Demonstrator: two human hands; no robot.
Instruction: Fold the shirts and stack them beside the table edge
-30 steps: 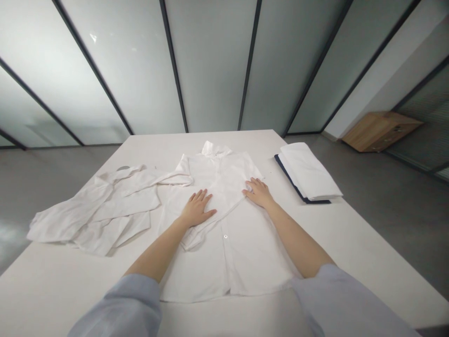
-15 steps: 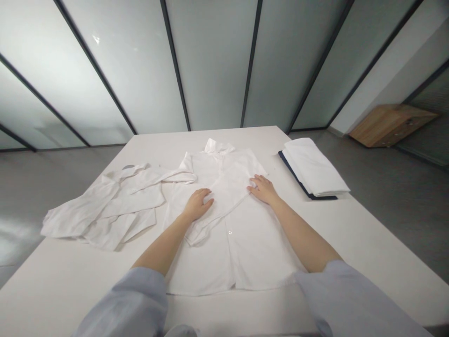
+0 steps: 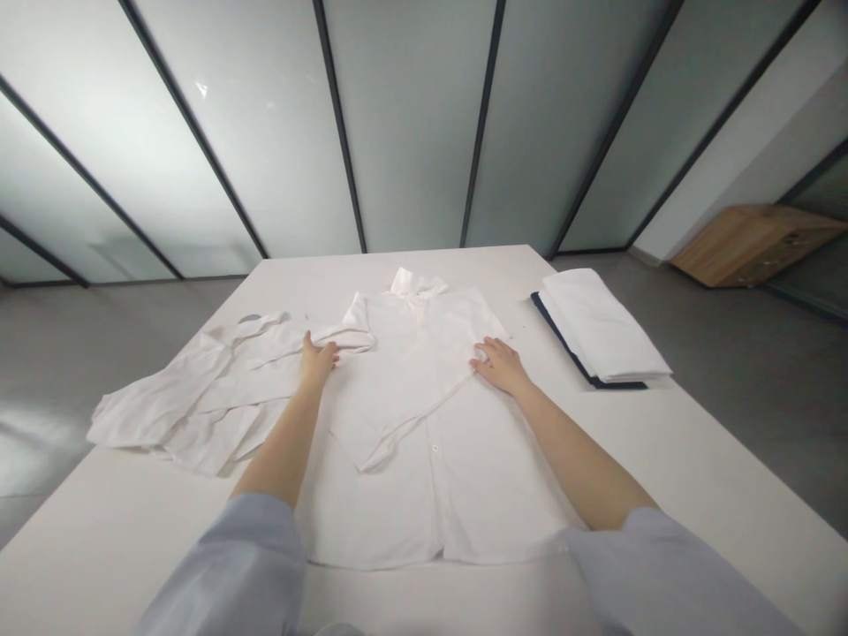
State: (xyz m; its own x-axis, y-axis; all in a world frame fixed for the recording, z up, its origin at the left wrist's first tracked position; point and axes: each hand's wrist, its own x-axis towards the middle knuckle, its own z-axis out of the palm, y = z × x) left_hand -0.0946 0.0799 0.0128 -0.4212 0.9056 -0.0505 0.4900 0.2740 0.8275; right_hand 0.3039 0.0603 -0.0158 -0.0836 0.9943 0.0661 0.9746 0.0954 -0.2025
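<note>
White shirt [image 3: 477, 450] laid front-up on the counter [image 3: 695, 495], one sleeve [image 3: 381, 439] folded across. The right hand [image 3: 502, 365] is spread at the fold, best kept flat; whether the left hand [image 3: 320, 362] pinches the opposite sleeve [image 3: 356, 339] cannot be told.

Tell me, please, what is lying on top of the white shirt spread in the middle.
Across the front of the white shirt lies a folded-over sleeve, with the right hand at its upper part. The fabric directly beneath is covered and cannot be seen.
</note>
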